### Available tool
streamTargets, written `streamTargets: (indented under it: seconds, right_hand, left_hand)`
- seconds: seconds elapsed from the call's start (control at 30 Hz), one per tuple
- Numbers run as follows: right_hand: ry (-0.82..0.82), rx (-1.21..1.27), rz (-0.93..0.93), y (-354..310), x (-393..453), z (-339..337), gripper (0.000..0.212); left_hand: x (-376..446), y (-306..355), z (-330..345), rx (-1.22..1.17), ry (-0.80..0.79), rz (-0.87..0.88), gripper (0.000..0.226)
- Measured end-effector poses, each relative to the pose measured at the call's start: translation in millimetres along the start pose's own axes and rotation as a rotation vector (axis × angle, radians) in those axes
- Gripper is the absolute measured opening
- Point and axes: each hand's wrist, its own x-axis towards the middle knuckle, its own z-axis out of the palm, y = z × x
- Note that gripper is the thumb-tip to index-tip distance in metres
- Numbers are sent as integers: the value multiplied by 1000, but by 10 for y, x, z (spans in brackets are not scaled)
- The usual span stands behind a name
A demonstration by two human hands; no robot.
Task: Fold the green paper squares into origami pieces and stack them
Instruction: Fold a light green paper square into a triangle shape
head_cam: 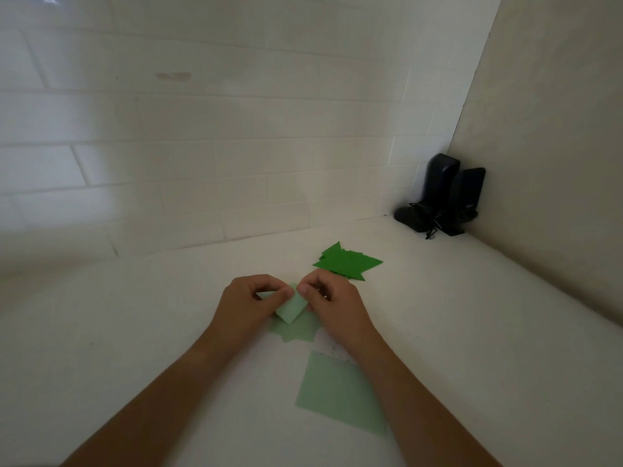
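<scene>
Hands pinching folded paper (291,310), left hand (247,303), right hand (332,303), folded stack (347,262) beyond, speakers (445,198) cornered.

Your left hand (249,303) and right hand (332,303) cover most of the pale green piece (291,310) you pinch, so its folds are hidden from you. Your right forearm hides one edge of the flat green square (333,396). Both your forearms are cut off by the bottom edge. The dark objects (441,200) in the corner are too dim to identify.
</scene>
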Motion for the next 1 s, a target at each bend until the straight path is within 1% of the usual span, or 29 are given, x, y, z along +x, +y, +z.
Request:
streamTargets:
  seconds: [0.23, 0.4, 0.53, 0.83, 0.97, 1.0]
  right_hand:
    - [-30, 1, 5, 14, 5, 28, 4]
    - [-26, -20, 8, 6, -2, 28, 6]
    - [-11, -23, 21, 7, -1, 28, 9]
    - [-16, -19, 40, -24, -9, 31, 4]
    - [-24, -33, 39, -16, -5, 40, 5]
    - [-22, -37, 38, -12, -2, 38, 5]
  left_hand:
    - [6, -20, -32, -43, -26, -5, 6]
    - [-6, -14, -28, -96, -25, -12, 6]
    - [26, -73, -37, -86, 34, -32, 10]
    - [28, -58, -52, -71, 13, -26, 18]
    - [12, -33, -48, -101, 17, -17, 3]
    - [11, -28, -45, -111, 19, -17, 5]
